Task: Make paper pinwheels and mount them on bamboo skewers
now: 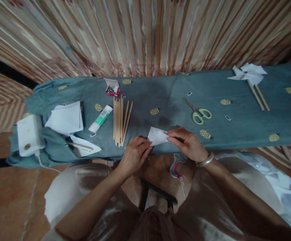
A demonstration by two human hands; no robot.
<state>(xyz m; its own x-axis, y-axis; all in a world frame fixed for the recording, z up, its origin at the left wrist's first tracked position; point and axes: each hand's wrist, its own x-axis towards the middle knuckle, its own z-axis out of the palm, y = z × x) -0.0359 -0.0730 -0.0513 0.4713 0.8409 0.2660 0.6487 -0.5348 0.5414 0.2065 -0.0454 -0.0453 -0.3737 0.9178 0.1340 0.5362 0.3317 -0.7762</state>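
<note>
A small piece of white paper (158, 136) is stretched between my two hands at the front edge of the table. My left hand (136, 153) pinches its lower left corner. The right side of the paper is gripped between the thumb and fingers of my right hand (187, 144), which has a silver bracelet on the wrist. The paper looks folded, though its exact folds are hard to make out. Several wooden sticks (118, 122) lie just beyond my left hand. Green-handled scissors (199, 113) rest beyond my right hand, blades slightly apart.
Blue-green cloth (165, 100) covers the narrow table. Two paper pinwheels (252, 74) on sticks lie far right. On the left are a glue tube (100, 118), a stack of white paper (66, 118), a triangular paper piece (85, 149), a white corded box (30, 134) and a small red box (112, 89) of metal pins.
</note>
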